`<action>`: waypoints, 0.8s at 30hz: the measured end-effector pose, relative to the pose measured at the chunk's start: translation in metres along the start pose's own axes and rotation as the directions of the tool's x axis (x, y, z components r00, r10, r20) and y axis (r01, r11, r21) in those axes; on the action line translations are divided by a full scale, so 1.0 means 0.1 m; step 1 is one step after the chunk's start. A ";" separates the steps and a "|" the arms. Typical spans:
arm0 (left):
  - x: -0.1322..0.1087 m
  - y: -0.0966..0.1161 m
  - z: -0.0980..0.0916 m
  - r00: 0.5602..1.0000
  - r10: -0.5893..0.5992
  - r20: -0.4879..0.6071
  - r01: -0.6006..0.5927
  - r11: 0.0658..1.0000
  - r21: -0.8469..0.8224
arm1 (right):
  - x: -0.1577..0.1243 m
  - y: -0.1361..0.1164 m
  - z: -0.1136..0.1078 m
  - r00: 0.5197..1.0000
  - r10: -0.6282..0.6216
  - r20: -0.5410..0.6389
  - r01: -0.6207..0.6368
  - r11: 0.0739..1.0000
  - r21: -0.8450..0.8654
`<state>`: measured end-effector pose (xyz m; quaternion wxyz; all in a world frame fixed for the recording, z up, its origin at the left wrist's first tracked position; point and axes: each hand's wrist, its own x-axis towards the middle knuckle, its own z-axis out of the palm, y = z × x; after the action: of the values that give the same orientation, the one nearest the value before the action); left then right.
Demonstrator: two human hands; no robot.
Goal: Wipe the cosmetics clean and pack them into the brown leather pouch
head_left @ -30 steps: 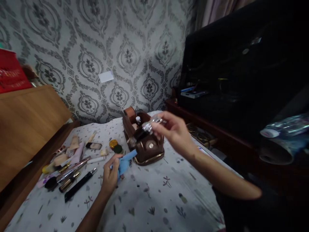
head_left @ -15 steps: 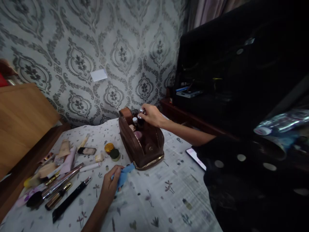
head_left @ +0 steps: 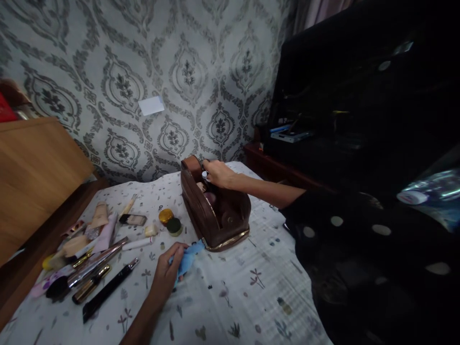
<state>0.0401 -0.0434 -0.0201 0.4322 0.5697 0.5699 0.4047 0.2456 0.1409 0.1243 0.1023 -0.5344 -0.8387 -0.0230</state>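
Note:
A brown cosmetic bag (head_left: 215, 235) stands unzipped on the patterned white cloth, several cosmetics inside it. My right hand (head_left: 220, 174) reaches into its far end, fingers closed round a small silver-capped bottle (head_left: 208, 179) that they mostly hide. Beside those fingers shows a white cap (head_left: 204, 175). At the bag's near left corner, my left hand (head_left: 171, 262) is closed on a crumpled blue cloth (head_left: 189, 257), which touches the bag. Left of the bag sit a gold-lidded jar (head_left: 166, 216) and a dark green jar (head_left: 174, 226).
Makeup tubes and brushes lie in a heap at left, among them a black tube (head_left: 109, 290) and a foundation bottle (head_left: 133, 219). A wooden cabinet (head_left: 43, 177) borders the left side. At right are a large black screen (head_left: 345, 96) and a plastic bottle (head_left: 431, 191).
My right hand has lowered slightly into the far end of the bag, and its fingers now cover more of the small bottle. My left hand keeps its hold on the blue cloth.

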 end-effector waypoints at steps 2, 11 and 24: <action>0.00 0.00 0.00 1.000 0.000 -0.004 0.000 1.000 -0.004 | 0.02 -0.01 -0.02 0.999 0.003 0.032 -0.003 1.000 -0.009; 0.03 -0.07 -0.02 1.000 -0.013 0.024 0.013 1.000 0.009 | 0.19 0.02 0.02 0.984 -0.039 0.172 0.046 0.998 -0.039; 0.00 0.05 0.00 0.999 0.041 0.026 -0.041 0.999 0.013 | 0.15 0.03 0.04 0.989 -0.082 0.126 0.080 0.997 0.019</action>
<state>0.0413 -0.0435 -0.0155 0.4273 0.5892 0.5553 0.4024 0.2418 0.1560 0.1229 0.0516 -0.4996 -0.8646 0.0127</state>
